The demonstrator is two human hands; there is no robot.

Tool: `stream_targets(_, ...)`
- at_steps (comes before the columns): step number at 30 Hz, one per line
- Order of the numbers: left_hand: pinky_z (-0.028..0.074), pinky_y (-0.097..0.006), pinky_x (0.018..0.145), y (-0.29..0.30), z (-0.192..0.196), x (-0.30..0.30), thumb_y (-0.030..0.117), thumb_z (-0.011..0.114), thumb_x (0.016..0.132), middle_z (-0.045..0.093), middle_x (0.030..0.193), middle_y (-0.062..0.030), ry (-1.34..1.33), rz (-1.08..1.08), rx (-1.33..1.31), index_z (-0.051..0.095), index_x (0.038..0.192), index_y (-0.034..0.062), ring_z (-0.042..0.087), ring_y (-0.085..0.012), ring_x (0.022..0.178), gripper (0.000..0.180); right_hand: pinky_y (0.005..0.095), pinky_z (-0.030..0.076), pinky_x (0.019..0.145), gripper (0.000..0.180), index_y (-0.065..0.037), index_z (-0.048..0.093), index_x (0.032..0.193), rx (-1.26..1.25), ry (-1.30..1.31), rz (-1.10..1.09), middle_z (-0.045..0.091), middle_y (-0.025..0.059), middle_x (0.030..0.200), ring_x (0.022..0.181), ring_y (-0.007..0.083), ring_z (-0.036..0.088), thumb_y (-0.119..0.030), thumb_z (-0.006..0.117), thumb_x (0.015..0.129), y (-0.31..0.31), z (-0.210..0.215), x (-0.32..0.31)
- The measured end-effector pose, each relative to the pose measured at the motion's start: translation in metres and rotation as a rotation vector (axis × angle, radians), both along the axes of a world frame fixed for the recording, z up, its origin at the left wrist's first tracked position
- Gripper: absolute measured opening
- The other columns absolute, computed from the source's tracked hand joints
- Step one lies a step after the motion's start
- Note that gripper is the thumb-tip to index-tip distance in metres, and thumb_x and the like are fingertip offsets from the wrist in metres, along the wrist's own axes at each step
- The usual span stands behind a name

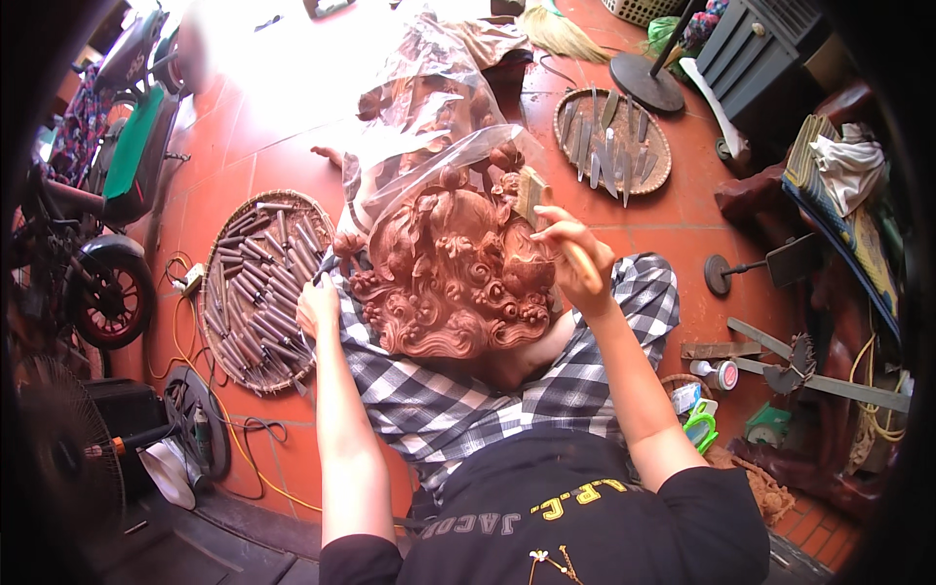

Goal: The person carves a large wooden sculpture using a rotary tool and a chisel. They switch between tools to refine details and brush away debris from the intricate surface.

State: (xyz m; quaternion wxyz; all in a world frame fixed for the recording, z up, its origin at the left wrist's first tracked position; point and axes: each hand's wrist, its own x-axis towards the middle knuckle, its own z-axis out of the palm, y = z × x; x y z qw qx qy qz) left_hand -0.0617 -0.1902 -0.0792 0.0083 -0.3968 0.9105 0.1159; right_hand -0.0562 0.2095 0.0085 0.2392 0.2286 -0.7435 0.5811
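Note:
A reddish-brown wood carving point(453, 263), dense with curls and rounded knobs, rests upright in front of me at my crossed legs. My right hand point(582, 249) grips a pale wooden-handled brush point(530, 193), whose head is at the carving's upper right side. To the left of the carving, my left hand point(318, 304) is closed beside the rim of a round woven basket. Something thin and dark shows at its fingers, too small to make out. That basket point(209, 283) holds many slim carving tools with brown handles.
Clear plastic sheeting point(429, 146) drapes behind the carving. A smaller woven tray point(666, 161) with several blades lies at the far right. A motorbike point(112, 283) and fan point(73, 448) stand left, with a yellow cord point(230, 429) on the tiles. A metal bar tool point(829, 382) lies right.

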Motion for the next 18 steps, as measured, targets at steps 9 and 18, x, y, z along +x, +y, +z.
stream_targets(9, 0.049, -0.050, 0.091, -0.004, -0.006, 0.003, 0.058, 0.045, 0.091, 0.070, 0.107, -0.0230, 0.019, -0.019, -0.020, 0.070, 0.111, 0.0056, 0.065, -0.0405, 0.106, 0.062, 0.0349, 0.058, 0.075, 0.016, 0.001, 0.061, 0.095, 0.216, 0.128, -0.305, 0.070, 0.0159, 0.109, 0.087, 0.0266, 0.072, 0.012, 0.058, 0.084, 0.022, 0.007, -0.007)
stream_targets(18, 0.049, -0.050, 0.090, 0.001, -0.002, 0.007, 0.056, 0.048, 0.091, 0.069, 0.107, -0.0238, 0.031, -0.023, -0.026, 0.070, 0.110, 0.0052, 0.066, -0.0413, 0.103, 0.058, 0.0264, 0.058, 0.057, 0.006, 0.001, 0.062, 0.093, -0.031, -0.473, -0.045, 0.070, 0.0103, 0.106, 0.071, 0.0140, 0.069, 0.005, 0.058, 0.093, 0.074, 0.002, -0.010)
